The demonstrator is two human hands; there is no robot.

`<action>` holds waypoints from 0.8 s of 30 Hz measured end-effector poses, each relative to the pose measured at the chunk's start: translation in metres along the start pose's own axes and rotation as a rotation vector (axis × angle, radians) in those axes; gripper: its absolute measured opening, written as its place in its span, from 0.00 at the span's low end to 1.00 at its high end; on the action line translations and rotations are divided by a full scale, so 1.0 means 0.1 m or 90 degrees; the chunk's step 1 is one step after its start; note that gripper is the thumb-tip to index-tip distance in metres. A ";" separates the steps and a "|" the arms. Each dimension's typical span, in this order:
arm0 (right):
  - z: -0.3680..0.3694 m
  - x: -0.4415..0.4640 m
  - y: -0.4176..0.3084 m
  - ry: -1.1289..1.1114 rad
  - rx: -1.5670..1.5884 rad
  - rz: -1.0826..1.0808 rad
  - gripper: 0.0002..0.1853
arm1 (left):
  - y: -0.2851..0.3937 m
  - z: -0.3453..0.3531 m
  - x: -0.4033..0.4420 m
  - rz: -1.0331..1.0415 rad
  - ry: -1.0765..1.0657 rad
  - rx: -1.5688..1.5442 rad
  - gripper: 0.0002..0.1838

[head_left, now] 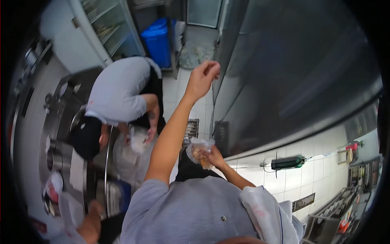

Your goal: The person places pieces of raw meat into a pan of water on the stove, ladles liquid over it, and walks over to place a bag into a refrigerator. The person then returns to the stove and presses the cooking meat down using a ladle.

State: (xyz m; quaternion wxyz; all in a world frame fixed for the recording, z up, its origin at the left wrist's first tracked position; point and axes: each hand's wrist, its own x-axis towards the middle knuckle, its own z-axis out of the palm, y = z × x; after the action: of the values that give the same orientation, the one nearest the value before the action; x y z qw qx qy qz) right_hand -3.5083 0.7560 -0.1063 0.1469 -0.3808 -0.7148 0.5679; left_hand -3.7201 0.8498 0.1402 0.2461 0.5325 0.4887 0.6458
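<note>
My left hand (pixel 204 78) is stretched out high in front of me, its fingers curled in loosely and no object showing in them. Just right of it runs the edge of a large dark steel panel (pixel 308 69); whether the fingertips touch it I cannot tell. Low, close to my body, my right hand (pixel 213 157) grips a clear plastic bag (pixel 199 153). Brownish-orange pieces of food show through the bag, their exact kind unclear.
At left, a co-worker in a grey shirt (pixel 120 87) bends over a large clear plastic bag (pixel 128 158), holding a white bundle. A steel counter (pixel 65 110) runs behind them. Ahead stands a blue bin (pixel 157 42). A floor drain grate (pixel 192 127) lies in the white tiles.
</note>
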 end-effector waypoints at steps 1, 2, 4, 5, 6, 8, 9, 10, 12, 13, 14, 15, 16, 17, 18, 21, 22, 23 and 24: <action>-0.01 0.05 -0.05 0.036 0.004 0.038 0.20 | -0.10 0.04 0.35 -0.001 0.007 -0.009 0.16; -0.01 0.09 -0.10 0.073 0.011 0.081 0.19 | -0.21 0.10 0.71 -0.006 0.012 -0.019 0.17; -0.09 0.21 -0.21 0.134 0.047 0.081 0.19 | -0.45 0.35 1.41 0.018 0.093 0.030 0.21; -0.12 0.31 -0.25 0.169 0.076 0.082 0.18 | -0.55 0.47 1.80 0.042 0.088 0.092 0.27; -0.15 0.41 -0.15 0.187 0.076 0.094 0.18 | -0.67 0.63 2.12 0.066 0.085 0.152 0.33; -0.22 0.61 0.13 0.214 0.103 0.082 0.18 | -0.90 1.05 2.57 0.014 0.062 0.136 0.39; -0.31 0.64 -0.02 0.210 0.118 0.113 0.17 | -0.99 1.23 2.73 -0.032 0.050 0.136 0.47; -0.35 0.72 0.00 0.226 0.118 0.113 0.17 | -1.15 1.39 2.87 -0.058 -0.036 0.129 0.53; -0.33 0.80 0.09 0.294 0.130 0.133 0.17 | -1.36 1.65 2.99 0.000 0.026 0.115 0.52; -0.40 0.83 -0.03 0.311 0.103 0.114 0.18 | -1.41 1.77 3.09 0.005 0.014 0.104 0.52; -0.41 0.91 0.04 0.329 0.105 0.119 0.18 | -1.42 1.81 3.13 -0.001 0.037 0.156 0.51; -0.50 1.00 0.20 0.334 0.080 0.095 0.19 | -1.49 1.87 3.16 -0.018 0.059 0.215 0.49; -0.63 1.07 0.32 0.333 0.056 0.071 0.19 | -1.59 1.93 3.25 0.026 0.131 0.140 0.41; -0.76 1.15 0.27 0.311 0.064 0.116 0.21 | -1.64 1.81 3.36 -0.024 0.020 0.013 0.37; -0.89 1.17 -0.08 0.288 0.119 0.144 0.20 | -1.62 1.63 3.41 -0.074 -0.084 -0.119 0.33; -1.12 1.30 -0.14 0.237 0.239 0.093 0.17 | -1.73 1.69 3.52 -0.075 -0.084 -0.163 0.28; -1.12 1.26 -0.19 0.242 0.233 0.108 0.17 | -1.75 1.71 3.52 -0.086 -0.084 -0.174 0.28; -1.09 1.18 -0.25 0.248 0.228 0.075 0.17 | -1.78 1.73 3.52 -0.050 -0.028 -0.203 0.26; -1.09 1.10 -0.25 0.253 0.226 0.043 0.16 | -1.75 1.75 3.48 -0.018 0.026 -0.225 0.24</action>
State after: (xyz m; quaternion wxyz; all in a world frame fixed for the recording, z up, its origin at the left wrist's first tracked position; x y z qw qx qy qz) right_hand -3.5212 0.9085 -0.0735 0.3297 -0.4765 -0.5480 0.6032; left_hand -3.7021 1.2762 0.1319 0.3349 0.4605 0.3797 0.7291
